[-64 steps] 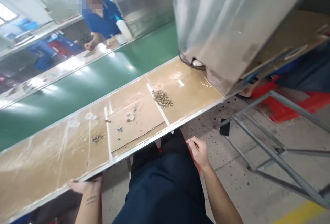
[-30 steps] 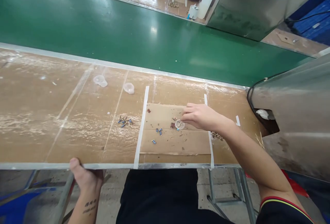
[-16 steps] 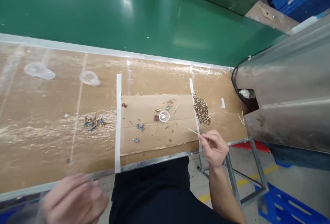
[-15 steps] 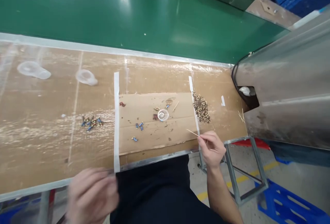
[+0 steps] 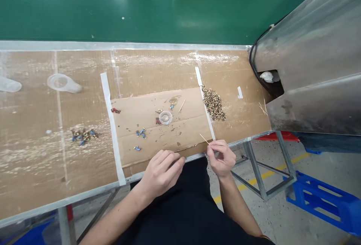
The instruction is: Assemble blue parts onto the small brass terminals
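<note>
My right hand point(image 5: 222, 157) pinches a thin wooden stick point(image 5: 204, 139), like a toothpick, over the front edge of the cardboard sheet point(image 5: 186, 134). My left hand point(image 5: 163, 170) is at the same edge, its fingers curled together. Whatever they may hold is hidden. On the sheet stands a small clear cup point(image 5: 166, 117), with small blue figure-like pieces point(image 5: 141, 133) and dark red pieces point(image 5: 115, 110) about it. Another wooden stick point(image 5: 182, 105) lies right of the cup. A heap of small brown and gold pieces point(image 5: 214, 104) lies to the sheet's right.
On the left of the table point(image 5: 146, 72) lie a cluster of blue and dark pieces point(image 5: 84, 136) and a translucent plastic cup point(image 5: 62, 82). At the right, several thin sticks point(image 5: 263, 108) lie by a metal housing point(image 5: 310, 83). A blue plastic stool point(image 5: 324, 203) is on the floor.
My left hand has come right and up, from the table's left front to the cardboard's front edge. My right hand still holds the stick. The camera view has shifted.
</note>
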Demonstrator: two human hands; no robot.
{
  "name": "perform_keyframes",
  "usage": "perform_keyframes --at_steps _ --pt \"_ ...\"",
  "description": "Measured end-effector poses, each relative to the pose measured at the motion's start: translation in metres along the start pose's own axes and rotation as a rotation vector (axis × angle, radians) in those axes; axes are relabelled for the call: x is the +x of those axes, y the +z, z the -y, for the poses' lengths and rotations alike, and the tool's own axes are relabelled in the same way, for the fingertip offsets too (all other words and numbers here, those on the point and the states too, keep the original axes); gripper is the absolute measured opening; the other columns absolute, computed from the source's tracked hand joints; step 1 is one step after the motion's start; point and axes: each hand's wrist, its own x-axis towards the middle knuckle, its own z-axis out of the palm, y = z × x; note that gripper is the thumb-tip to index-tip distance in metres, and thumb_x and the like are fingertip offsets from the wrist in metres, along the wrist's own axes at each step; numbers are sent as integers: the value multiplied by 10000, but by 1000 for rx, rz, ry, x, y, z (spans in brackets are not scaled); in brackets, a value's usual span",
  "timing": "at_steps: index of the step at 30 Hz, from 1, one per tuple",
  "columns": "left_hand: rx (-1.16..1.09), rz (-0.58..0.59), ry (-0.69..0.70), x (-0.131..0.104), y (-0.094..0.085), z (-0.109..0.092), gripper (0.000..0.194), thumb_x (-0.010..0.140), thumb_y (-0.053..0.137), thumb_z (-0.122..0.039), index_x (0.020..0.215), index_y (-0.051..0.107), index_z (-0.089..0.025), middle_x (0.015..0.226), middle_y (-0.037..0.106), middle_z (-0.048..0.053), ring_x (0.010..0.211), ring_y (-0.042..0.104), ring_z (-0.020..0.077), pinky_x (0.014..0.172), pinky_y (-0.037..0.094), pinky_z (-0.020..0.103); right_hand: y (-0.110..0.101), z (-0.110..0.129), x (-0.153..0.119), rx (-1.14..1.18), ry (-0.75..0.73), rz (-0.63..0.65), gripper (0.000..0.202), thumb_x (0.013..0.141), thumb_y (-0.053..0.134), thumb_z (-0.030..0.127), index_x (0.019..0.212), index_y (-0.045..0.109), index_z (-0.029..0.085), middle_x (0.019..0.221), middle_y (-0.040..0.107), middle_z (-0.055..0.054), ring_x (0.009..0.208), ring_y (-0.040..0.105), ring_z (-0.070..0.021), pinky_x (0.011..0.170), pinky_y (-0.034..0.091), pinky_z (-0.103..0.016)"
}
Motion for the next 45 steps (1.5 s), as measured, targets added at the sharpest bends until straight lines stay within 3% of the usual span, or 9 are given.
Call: perform_keyframes --at_steps 4,6,11,17,22,25,38,45 --pt "124 -39 -56 0 -6 4 166 879 643 10 933 616 -145 787 648 48 740 540 167 637 384 304 0 4 -4 -9 -3 21 224 826 652 5 840 587 220 761 669 -10 660 648 -149 576 542 -291" --pt "161 -35 -67 2 -9 7 174 883 660 -13 834 590 -164 726 606 19 705 498 156 628 353 306 1 8 -5 -20 3 38 228 826 652 0 839 587 219 762 670 -10 660 647 -146 581 542 -290" --pt "232 -32 -70 7 -11 14 403 905 693 -112 610 430 -196 584 429 -26 630 376 152 599 273 321 9 22 -5 -32 35 61 223 842 663 14 810 598 225 760 693 -10 659 667 -151 589 555 -294" --pt "198 -44 -47 2 -8 11 393 871 736 -124 603 455 -187 590 437 -28 623 390 145 591 294 317 12 32 -4 -53 65 91 201 874 660 30 841 623 225 733 699 -8 641 666 -153 589 556 -289" --pt "3 -160 100 -14 -8 -1 394 831 742 -111 558 466 -183 525 434 -35 557 399 127 536 308 314 0 29 0 -177 36 182 193 914 624 51 955 687 230 728 679 -12 633 626 -151 594 538 -296" --pt "-71 -145 151 -24 -12 -8 388 826 705 -98 527 472 -181 499 431 -29 534 405 124 509 326 313 -7 26 2 -212 8 223 204 917 625 42 965 696 227 758 684 -23 658 626 -152 616 540 -298" --pt "-97 -225 29 -30 -9 -4 297 813 677 -69 634 479 -199 521 458 -35 512 426 118 502 338 293 -18 12 1 -352 -98 323 338 934 577 34 1166 693 251 740 632 -20 653 570 -165 632 500 -304" --pt "-116 -244 12 -28 -8 -2 293 823 673 -60 647 482 -197 522 464 -33 525 414 119 497 344 289 -22 11 7 -364 -158 434 332 950 532 18 1185 679 202 750 628 -37 682 548 -177 643 483 -300"
